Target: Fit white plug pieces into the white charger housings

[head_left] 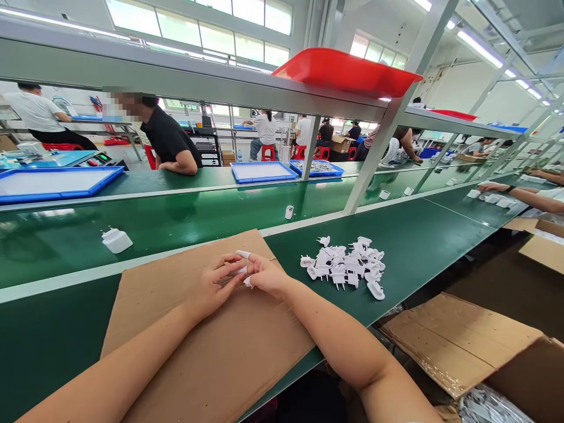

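Observation:
Over a flat cardboard sheet point(211, 358), my left hand point(215, 285) and my right hand point(267, 276) meet, fingers curled toward each other. Pinched between them is a small white plastic piece point(248, 282), mostly covered by the fingers, so its exact shape is hidden. A white cover point(243, 254) wraps a fingertip of my right hand. To the right of the cardboard, a loose pile of white plug parts point(348, 262) with pins lies on the green bench point(409, 235).
A white charger point(117, 240) and another small white piece point(289, 212) sit on the green conveyor belt point(211, 214). Overhead, a red tray point(348, 73) rests on the shelf. An open cardboard box point(462, 335) stands at lower right. A co-worker's hand point(491, 187) is farther right.

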`<move>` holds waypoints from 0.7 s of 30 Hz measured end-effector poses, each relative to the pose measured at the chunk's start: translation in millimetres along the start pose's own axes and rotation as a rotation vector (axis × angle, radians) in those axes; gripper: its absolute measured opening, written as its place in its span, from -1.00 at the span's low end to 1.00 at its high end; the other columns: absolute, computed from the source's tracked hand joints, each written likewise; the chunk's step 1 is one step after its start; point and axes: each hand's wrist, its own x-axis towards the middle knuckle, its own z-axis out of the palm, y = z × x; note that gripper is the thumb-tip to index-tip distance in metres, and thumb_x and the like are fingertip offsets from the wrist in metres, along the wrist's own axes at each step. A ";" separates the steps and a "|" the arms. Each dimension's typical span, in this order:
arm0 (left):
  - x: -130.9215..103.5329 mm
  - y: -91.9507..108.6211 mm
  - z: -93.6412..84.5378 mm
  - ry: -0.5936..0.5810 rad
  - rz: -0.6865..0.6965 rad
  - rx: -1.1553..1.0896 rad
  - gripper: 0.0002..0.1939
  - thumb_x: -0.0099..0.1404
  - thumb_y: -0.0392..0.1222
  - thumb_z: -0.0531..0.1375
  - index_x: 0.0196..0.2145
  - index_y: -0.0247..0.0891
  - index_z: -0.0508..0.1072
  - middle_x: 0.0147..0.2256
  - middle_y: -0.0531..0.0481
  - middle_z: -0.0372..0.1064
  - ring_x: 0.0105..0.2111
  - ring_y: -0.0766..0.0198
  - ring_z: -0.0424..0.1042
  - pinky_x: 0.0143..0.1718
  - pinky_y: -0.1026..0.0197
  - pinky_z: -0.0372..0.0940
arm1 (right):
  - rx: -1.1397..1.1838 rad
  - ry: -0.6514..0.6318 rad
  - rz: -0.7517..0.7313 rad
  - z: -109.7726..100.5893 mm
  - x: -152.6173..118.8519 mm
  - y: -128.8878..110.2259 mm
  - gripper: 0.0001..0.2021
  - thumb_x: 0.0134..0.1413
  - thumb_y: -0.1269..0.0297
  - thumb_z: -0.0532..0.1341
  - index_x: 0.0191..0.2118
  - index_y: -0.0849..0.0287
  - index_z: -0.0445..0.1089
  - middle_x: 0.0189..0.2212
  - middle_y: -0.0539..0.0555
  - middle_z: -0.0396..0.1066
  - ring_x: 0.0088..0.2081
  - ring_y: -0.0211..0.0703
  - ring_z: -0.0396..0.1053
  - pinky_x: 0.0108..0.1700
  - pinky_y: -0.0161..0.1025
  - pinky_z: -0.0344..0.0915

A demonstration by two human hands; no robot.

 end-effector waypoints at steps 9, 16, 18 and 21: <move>5.7 4.1 -9.4 -0.091 0.218 0.166 -0.73 0.49 -0.07 0.12 0.01 -0.02 0.59 0.00 -0.10 0.49 0.01 0.12 0.49 0.04 0.03 0.46 | 0.349 -0.155 0.098 7.3 -15.0 -22.4 -0.42 -0.40 0.58 0.32 -0.08 0.14 0.46 -0.40 -0.09 0.49 -0.35 -0.33 0.42 -0.17 -0.33 0.37; 8.7 6.5 -13.3 -0.047 0.324 0.327 -0.77 0.46 -0.15 0.15 -0.03 -0.04 0.59 -0.03 -0.10 0.54 -0.04 0.12 0.49 0.02 0.05 0.40 | 0.357 -0.059 0.178 1.3 -21.4 -33.5 -0.41 -0.45 0.60 0.34 -0.10 0.19 0.41 -0.46 -0.13 0.42 -0.30 -0.29 0.45 -0.02 -0.23 0.39; 7.7 4.8 -13.5 -0.027 0.322 0.347 -0.77 0.46 -0.16 0.15 -0.05 -0.06 0.59 -0.06 -0.11 0.55 -0.05 0.12 0.49 0.00 0.06 0.40 | 0.347 -0.037 0.174 0.9 -22.7 -35.5 -0.42 -0.45 0.58 0.36 -0.11 0.19 0.40 -0.42 -0.12 0.42 -0.25 -0.28 0.45 -0.01 -0.23 0.38; 6.5 4.1 -13.0 -0.028 0.311 0.341 -0.78 0.46 -0.15 0.15 -0.06 -0.06 0.58 -0.06 -0.11 0.54 -0.06 0.12 0.50 0.01 0.05 0.40 | 0.319 -0.006 0.165 1.5 -22.8 -35.3 -0.44 -0.45 0.58 0.35 -0.14 0.18 0.41 -0.40 -0.11 0.42 -0.25 -0.29 0.44 -0.03 -0.24 0.38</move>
